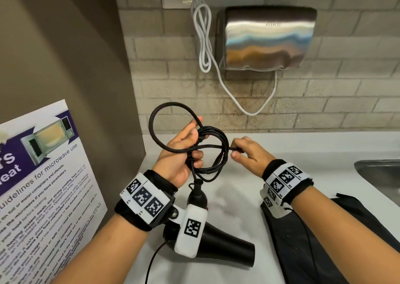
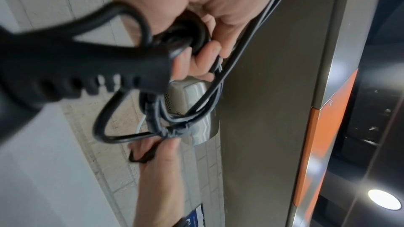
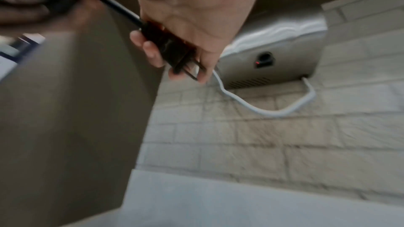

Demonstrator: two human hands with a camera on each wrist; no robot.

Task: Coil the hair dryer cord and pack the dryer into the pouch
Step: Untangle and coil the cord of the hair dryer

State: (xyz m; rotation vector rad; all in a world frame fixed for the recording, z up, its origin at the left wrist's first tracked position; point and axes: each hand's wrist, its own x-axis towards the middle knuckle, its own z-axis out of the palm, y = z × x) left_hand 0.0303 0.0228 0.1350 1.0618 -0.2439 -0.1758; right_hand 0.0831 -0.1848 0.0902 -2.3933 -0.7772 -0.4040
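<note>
The black hair dryer [image 1: 225, 247] lies on the white counter [image 1: 281, 145] below my left wrist, nozzle pointing right, partly hidden by the wrist camera. Its black cord [image 1: 216, 151] is gathered in several loops, and my left hand [image 1: 194, 145] grips the bundle with its fingers curled round it [image 2: 192, 40]. A bigger loop sticks up to the left of that hand. My right hand [image 1: 236, 151] holds the cord's end, its fingers closed round the black plug [image 3: 168, 49]. The black pouch [image 1: 337, 236] lies flat on the counter under my right forearm.
A steel sink [image 1: 381, 175] is set into the counter at the right. On the tiled wall hang a metal hand dryer [image 1: 268, 37] and its white cable [image 1: 203, 39]. A microwave poster [image 1: 43, 186] leans at the left against a brown panel.
</note>
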